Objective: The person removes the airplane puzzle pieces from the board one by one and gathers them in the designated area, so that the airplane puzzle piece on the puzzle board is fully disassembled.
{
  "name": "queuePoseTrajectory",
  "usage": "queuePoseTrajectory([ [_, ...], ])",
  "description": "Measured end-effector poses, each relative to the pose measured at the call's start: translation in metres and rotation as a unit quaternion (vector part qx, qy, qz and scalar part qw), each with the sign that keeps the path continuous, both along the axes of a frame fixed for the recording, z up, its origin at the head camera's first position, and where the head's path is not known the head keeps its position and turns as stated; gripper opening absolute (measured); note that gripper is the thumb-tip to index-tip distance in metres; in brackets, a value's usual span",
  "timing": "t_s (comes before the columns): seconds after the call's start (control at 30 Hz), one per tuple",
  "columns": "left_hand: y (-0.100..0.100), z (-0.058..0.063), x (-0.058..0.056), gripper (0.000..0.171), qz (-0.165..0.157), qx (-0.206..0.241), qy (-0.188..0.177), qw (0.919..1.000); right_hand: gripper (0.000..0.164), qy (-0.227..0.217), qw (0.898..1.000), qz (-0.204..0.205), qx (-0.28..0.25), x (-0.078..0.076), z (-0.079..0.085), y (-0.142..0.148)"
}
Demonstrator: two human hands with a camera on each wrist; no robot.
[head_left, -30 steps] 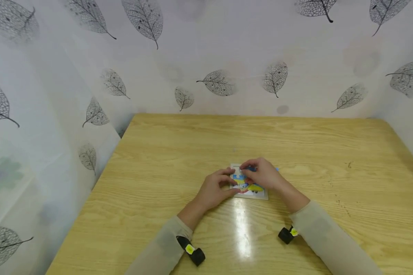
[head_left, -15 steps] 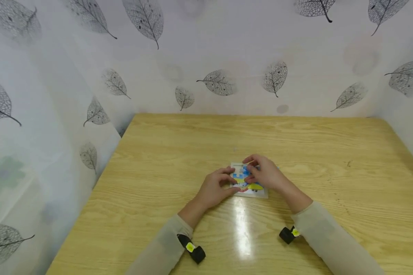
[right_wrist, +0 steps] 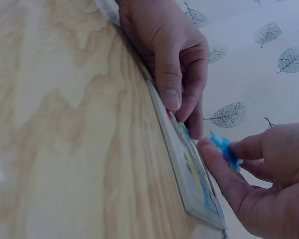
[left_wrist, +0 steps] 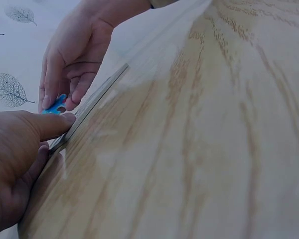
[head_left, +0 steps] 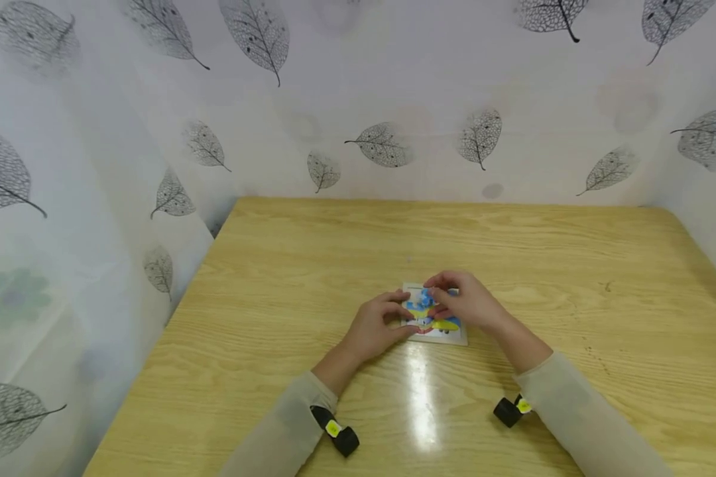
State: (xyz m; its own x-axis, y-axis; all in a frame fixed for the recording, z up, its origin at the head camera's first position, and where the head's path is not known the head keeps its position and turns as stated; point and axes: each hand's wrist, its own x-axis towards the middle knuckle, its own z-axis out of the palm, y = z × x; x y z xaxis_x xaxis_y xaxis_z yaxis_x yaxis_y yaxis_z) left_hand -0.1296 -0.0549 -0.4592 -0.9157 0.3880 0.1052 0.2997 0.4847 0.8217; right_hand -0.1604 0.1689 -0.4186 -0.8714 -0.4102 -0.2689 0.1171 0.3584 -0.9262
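A small jigsaw puzzle [head_left: 447, 339] with a pale frame lies flat on the table, showing a yellow, blue and red picture. My left hand [head_left: 371, 329] holds it at its left side, thumb near the front edge and bent fingers farther up. Over the upper part of the puzzle, my right hand [head_left: 470, 302] pinches a blue puzzle piece [right_wrist: 224, 149] between thumb and fingers. The piece is tilted up, with its knobbed edge visible in the right wrist view. Part of the puzzle's right side is hidden under the right hand.
The wooden table [head_left: 310, 245] carries a bright light reflection in front of the puzzle. A white cloth [head_left: 429, 86] printed with dark leaves hangs behind and at the sides. Black wrist cameras sit on both sleeves, one at the left wrist [head_left: 343, 437].
My right hand has moved slightly right and back from the puzzle's upper left, and the blue piece now shows tilted in its fingers. The left hand stays at the left edge.
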Motion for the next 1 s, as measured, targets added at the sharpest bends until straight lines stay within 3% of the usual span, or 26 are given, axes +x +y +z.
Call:
queuePoseTrajectory([
  [0.6,0.002,0.001,0.001,0.018,0.003,-0.004,-0.017,0.9998,0.039,-0.007,0.997,-0.074,-0.035,0.014,0.002,0.043],
  [1.0,0.002,0.001,0.002,0.017,0.005,-0.004,-0.021,0.9998,0.051,0.0,0.994,-0.107,-0.016,0.006,0.004,0.088],
])
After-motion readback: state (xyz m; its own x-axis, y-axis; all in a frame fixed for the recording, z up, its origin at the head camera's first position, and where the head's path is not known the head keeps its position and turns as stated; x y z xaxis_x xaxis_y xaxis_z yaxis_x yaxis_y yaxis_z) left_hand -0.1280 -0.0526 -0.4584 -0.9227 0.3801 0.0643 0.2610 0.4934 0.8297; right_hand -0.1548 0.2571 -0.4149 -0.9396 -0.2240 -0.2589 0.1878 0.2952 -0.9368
